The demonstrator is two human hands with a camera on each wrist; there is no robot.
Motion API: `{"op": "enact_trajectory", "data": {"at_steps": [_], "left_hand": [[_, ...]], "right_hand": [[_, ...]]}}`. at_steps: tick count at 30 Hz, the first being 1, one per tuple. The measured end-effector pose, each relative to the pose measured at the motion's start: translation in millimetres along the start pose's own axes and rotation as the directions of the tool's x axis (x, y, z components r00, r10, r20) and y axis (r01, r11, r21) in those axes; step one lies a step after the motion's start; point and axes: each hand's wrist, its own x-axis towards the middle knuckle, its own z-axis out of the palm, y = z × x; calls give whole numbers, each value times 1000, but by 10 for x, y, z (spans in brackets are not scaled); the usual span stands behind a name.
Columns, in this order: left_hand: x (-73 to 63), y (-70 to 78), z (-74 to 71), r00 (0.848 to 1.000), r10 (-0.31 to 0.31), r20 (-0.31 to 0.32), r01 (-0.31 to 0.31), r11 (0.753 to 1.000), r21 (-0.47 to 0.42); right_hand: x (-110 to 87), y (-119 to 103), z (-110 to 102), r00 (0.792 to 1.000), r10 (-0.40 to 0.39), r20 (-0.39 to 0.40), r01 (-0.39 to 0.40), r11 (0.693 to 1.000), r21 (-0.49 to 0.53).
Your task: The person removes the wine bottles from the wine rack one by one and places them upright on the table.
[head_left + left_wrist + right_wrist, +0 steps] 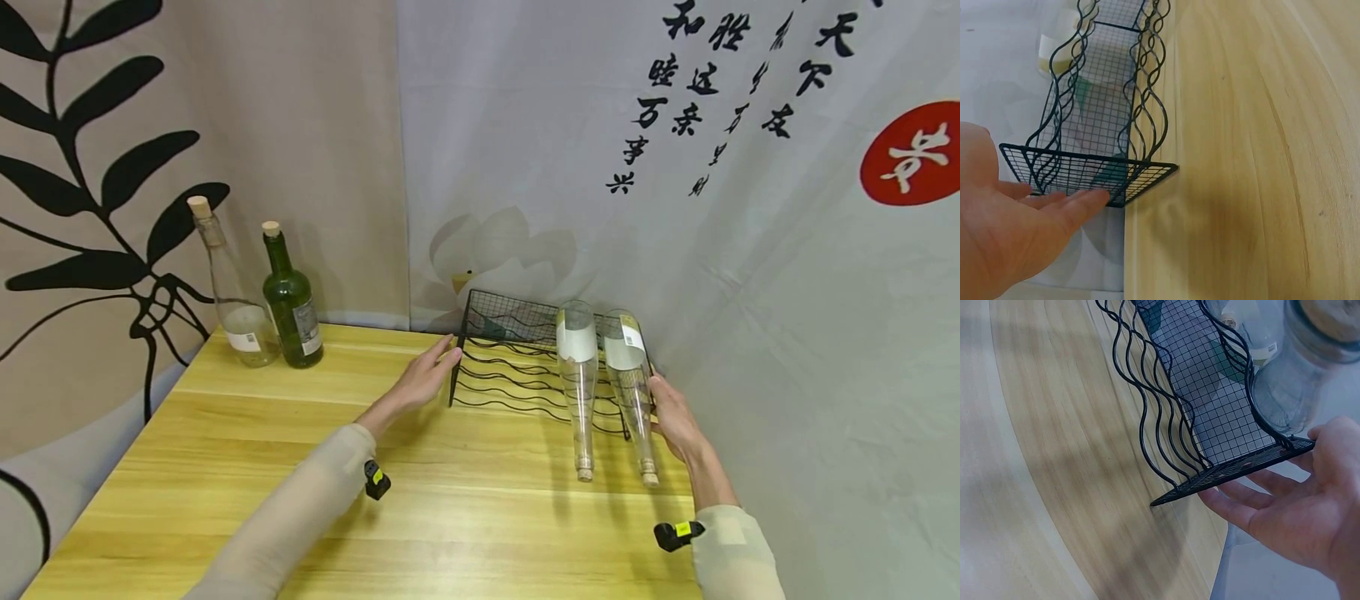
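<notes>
In the head view, we see a black wire wine rack (517,361) right of centre, on a yellow wood-grain table (360,533). Two corked clear glass bottles lie on its right part, the left one (577,392) beside the right one (628,383), necks pointing toward the bottom of the frame.

The left hand (420,379) is at the rack's left end, fingers extended and grasping nothing; we cannot tell whether they touch. The right hand (677,417) rests against the right end panel, fingers loosely spread, not clenched.

Upper left of the table, a corked clear bottle (240,308) stands beside a corked green wine bottle (288,304).
</notes>
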Motion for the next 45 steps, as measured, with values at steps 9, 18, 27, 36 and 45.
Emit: {"op": "enact_trajectory", "data": {"at_steps": [9, 18, 27, 36, 45], "left_hand": [[22, 5, 32, 1000, 4, 15, -4, 999, -43], [39, -26, 29, 1000, 9, 20, -7, 997, -74], [56, -41, 24, 998, 25, 49, -15, 982, -188], [89, -69, 41, 997, 29, 70, -10, 964, -267], [99, -86, 48, 997, 27, 70, -6, 961, -275]], "right_hand": [[22, -1, 6, 1000, 7, 9, -7, 1000, 23], [18, -6, -2, 1000, 1, 12, -1, 1000, 17], [12, -24, -2, 1000, -7, 18, 6, 1000, 12], [7, 14, 2, 1000, -28, -13, 28, 1000, -13], [-12, -34, -28, 998, -34, -60, 32, 999, -27]]}}
